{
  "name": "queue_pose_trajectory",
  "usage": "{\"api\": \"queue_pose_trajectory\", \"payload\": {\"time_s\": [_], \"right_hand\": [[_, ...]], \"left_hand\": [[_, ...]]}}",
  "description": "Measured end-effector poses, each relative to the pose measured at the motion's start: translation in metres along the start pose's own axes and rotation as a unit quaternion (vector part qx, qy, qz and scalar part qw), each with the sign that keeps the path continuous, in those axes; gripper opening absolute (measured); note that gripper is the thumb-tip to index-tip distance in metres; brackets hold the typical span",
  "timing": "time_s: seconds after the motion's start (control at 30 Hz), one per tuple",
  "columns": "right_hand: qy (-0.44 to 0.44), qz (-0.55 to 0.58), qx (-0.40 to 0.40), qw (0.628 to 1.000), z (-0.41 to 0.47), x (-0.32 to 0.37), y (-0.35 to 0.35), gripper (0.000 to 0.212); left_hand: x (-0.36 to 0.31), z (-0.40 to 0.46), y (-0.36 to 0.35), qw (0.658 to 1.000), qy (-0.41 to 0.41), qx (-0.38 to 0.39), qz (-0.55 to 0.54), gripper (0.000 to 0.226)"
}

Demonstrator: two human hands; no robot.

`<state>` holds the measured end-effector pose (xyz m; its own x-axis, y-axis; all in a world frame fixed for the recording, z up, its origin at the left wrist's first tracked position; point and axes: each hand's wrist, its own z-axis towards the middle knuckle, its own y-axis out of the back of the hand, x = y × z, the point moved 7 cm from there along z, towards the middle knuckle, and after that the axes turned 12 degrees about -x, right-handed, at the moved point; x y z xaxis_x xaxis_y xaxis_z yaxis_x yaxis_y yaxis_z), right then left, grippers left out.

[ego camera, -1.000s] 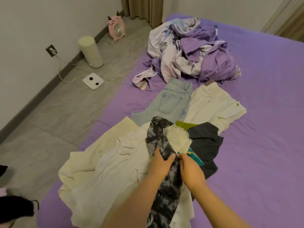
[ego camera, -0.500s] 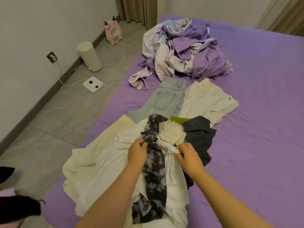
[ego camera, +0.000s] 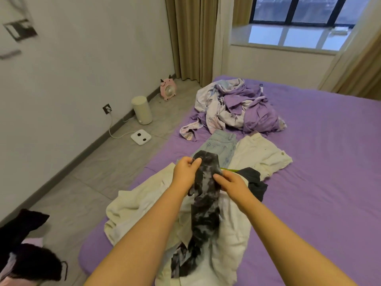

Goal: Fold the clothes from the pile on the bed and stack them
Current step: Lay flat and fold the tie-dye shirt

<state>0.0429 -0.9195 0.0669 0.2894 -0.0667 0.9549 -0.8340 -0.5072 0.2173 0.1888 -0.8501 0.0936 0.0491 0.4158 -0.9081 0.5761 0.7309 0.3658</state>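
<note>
The left hand (ego camera: 185,172) pinched the upper left corner of a black-and-grey tie-dye garment (ego camera: 204,205), thumb and curled fingers closed on the cloth. The right hand (ego camera: 231,182) gripped the same garment at its right edge, slightly lower, fingers curled around the fabric. Between the two hands the top of the garment was raised off the pile, and the rest hung down in a long twisted strip, its lower end trailing across the cream clothes (ego camera: 144,213) heaped at the near edge of the purple bed (ego camera: 319,182).

Just beyond the right hand lay a dark grey garment (ego camera: 254,182), with a thin strip of yellow-green cloth (ego camera: 231,169) showing at its upper edge. Farther out, light-blue jeans (ego camera: 221,145) lay flat beside a cream top (ego camera: 261,155), the two touching along one side. Behind these sat a crumpled mound of lilac and floral bedding (ego camera: 239,108).

On the grey tiled floor to the left stood a cream cylindrical appliance (ego camera: 142,110), a white square scale (ego camera: 141,137) near it, and a small pink fan (ego camera: 168,90) by the curtain (ego camera: 189,38). Dark clothing (ego camera: 24,254) lay at the lower left corner of the floor.
</note>
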Motion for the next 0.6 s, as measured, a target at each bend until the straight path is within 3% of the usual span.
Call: {"api": "queue_pose_trajectory", "payload": {"time_s": [0.13, 0.3, 0.37, 0.5, 0.6], "right_hand": [[-0.028, 0.110, -0.023, 0.993, -0.010, 0.044, 0.037, 0.020], [0.018, 0.169, -0.026, 0.985, -0.036, 0.104, 0.079, 0.020], [0.065, 0.175, 0.003, 0.982, -0.052, 0.132, 0.094, 0.023], [0.148, 0.105, 0.085, 0.980, -0.085, 0.181, 0.109, 0.050], [0.162, 0.136, 0.039, 0.977, -0.098, 0.202, 0.134, 0.030]], "left_hand": [[-0.047, -0.033, 0.010, 0.997, -0.030, 0.001, -0.066, 0.022], [-0.116, -0.082, 0.018, 0.987, -0.092, -0.004, -0.130, 0.024], [-0.142, -0.099, 0.020, 0.982, -0.108, -0.003, -0.152, 0.019], [-0.192, -0.132, 0.018, 0.973, -0.156, 0.018, -0.171, 0.016], [-0.220, -0.154, 0.017, 0.965, -0.208, 0.020, -0.157, 0.016]]}}
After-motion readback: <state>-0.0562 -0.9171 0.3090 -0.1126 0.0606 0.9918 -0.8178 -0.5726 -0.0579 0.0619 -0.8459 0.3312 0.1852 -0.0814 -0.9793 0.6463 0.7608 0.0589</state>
